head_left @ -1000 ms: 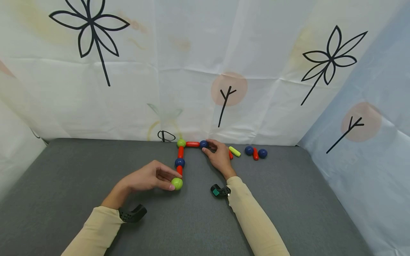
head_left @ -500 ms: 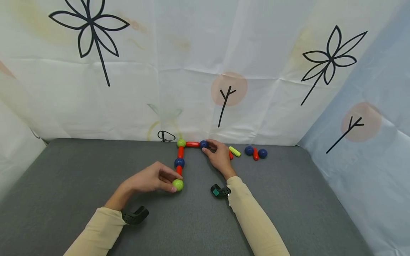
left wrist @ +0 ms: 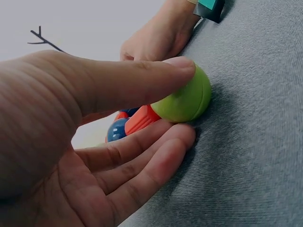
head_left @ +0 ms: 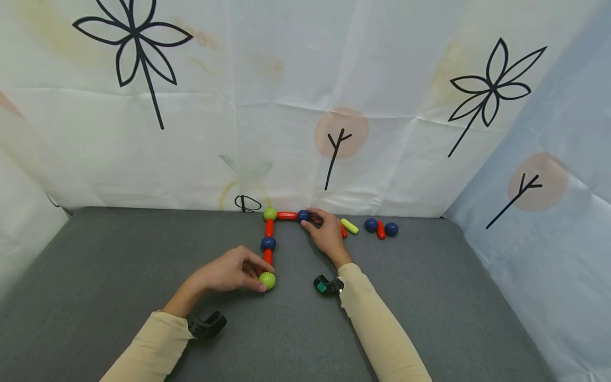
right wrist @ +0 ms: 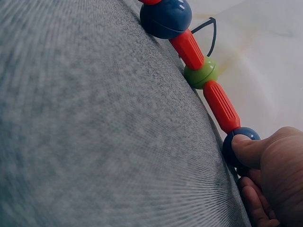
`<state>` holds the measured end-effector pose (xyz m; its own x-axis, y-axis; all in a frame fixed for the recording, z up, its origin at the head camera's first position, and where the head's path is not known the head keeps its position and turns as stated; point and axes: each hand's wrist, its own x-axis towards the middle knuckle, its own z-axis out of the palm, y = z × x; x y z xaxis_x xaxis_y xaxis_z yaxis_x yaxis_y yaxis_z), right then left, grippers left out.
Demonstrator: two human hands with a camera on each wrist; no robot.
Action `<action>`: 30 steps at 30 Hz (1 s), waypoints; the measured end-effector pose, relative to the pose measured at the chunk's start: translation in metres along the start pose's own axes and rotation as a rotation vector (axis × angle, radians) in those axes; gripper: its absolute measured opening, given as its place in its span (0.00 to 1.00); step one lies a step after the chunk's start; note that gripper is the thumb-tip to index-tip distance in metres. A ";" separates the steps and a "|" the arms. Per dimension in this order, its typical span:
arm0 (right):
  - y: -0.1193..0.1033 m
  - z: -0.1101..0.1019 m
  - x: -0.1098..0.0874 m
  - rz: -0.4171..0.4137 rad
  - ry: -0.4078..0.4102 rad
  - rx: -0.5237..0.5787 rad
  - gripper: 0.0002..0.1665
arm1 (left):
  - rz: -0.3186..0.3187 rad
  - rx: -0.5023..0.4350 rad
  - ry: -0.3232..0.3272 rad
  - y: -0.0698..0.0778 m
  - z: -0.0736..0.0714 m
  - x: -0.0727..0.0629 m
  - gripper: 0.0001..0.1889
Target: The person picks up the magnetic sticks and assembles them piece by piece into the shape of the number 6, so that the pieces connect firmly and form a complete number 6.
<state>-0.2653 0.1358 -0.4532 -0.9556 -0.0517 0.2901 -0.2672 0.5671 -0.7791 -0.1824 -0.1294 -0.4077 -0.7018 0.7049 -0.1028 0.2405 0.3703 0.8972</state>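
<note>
An L-shaped chain of balls and red rods lies on the grey table. Its near end is a green ball (head_left: 268,281), which my left hand (head_left: 233,270) pinches with the thumb on one side and fingers on the other. From there a red rod (head_left: 268,257), a blue ball (head_left: 268,243) and another red rod (head_left: 269,228) lead to the corner green ball (head_left: 269,214). A third red rod (right wrist: 221,106) runs right to an end blue ball (right wrist: 239,144). My right hand (head_left: 328,233) holds that blue ball between thumb and fingers.
Right of my right hand lie a yellow rod (head_left: 350,226) and a partly hidden red rod (head_left: 343,232). Farther right, a loose red rod (head_left: 381,229) sits between two blue balls. A patterned cloth wall (head_left: 286,143) rises behind the table's back edge.
My left hand has shifted slightly toward me and to the right, with the near green ball in its fingers. The red rod beside it shows lower too. My right hand keeps its place.
</note>
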 end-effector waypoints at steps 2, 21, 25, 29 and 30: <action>0.000 0.000 0.000 0.002 -0.001 0.001 0.25 | 0.023 0.011 0.013 -0.003 -0.001 0.000 0.19; 0.001 0.001 0.000 -0.008 0.001 0.011 0.24 | 0.016 0.215 0.721 -0.031 0.033 0.025 0.18; 0.001 0.001 0.000 -0.008 0.002 0.015 0.24 | 0.034 0.209 0.742 -0.035 0.033 0.025 0.17; 0.000 0.001 0.000 -0.007 0.005 0.017 0.24 | 0.050 0.200 0.758 -0.037 0.033 0.025 0.16; 0.000 0.001 0.000 -0.006 0.005 0.018 0.24 | 0.053 0.200 0.760 -0.037 0.033 0.025 0.16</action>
<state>-0.2654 0.1352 -0.4535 -0.9534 -0.0513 0.2972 -0.2751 0.5519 -0.7873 -0.1866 -0.1058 -0.4578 -0.9347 0.1440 0.3250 0.3521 0.5003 0.7910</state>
